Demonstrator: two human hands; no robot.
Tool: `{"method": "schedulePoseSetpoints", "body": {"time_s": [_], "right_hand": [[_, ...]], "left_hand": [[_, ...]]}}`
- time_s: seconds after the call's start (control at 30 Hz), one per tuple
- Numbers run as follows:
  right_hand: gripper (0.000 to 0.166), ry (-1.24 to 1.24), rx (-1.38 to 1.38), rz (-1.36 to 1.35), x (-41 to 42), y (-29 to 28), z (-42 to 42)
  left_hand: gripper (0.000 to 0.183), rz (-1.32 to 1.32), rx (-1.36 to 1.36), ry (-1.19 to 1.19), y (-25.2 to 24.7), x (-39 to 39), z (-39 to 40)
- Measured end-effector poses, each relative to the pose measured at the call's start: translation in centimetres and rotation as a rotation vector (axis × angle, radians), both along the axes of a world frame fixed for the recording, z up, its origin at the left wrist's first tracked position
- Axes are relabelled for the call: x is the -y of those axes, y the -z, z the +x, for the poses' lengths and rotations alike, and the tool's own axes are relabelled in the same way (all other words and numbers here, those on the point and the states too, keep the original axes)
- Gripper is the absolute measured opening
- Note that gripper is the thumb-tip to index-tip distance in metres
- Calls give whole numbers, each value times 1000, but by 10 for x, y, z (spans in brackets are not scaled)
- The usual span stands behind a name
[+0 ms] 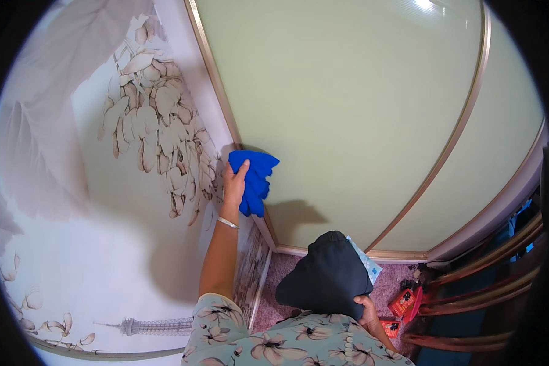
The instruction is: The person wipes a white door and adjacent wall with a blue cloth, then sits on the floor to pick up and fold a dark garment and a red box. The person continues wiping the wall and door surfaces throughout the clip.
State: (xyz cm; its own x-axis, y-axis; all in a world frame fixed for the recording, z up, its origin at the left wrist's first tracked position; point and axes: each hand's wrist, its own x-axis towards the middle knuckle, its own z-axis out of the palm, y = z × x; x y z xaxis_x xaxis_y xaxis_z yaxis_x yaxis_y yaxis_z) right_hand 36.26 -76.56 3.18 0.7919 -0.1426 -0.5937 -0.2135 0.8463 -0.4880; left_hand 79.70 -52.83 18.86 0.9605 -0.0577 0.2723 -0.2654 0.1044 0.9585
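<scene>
A bunched blue cloth (255,183) is gripped by my left hand (234,180), thumb on top. It is held at the gold-coloured edge frame of a pale green wardrobe door panel (347,114), beside the patterned wall. Low in front of my body, my right hand (368,313) holds a dark folded fabric item (327,272) by its lower right corner. Behind that dark fabric shows a piece of light blue patterned material (366,263). Whether my right hand holds this too, I cannot tell.
On the left stands a wall with a flower and tower print (151,123). Pink carpet (288,270) covers the floor. Red boxes (401,302) and a pink object (413,305) lie at the lower right, next to curved wooden bars (476,305).
</scene>
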Motion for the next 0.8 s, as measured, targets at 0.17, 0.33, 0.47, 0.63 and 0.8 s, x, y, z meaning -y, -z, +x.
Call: {"method": "schedulePoseSetpoints", "body": {"time_s": [0.17, 0.33, 0.47, 0.63, 0.8], "right_hand": [[46, -28, -74, -44, 5, -6, 10], [51, -59, -80, 24, 21, 31, 4], [55, -27, -88, -36, 26, 41, 6], [52, -25, -126, 14, 21, 6, 22], [54, -100, -142, 60, 24, -3, 32]], "left_hand": [[35, 122, 101, -65, 5, 12, 25], [41, 174, 201, -137, 24, 19, 40], [48, 59, 143, -65, 16, 21, 36], [55, 114, 175, -83, 3, 32, 26], [46, 280, 260, -179, 22, 19, 45]]}}
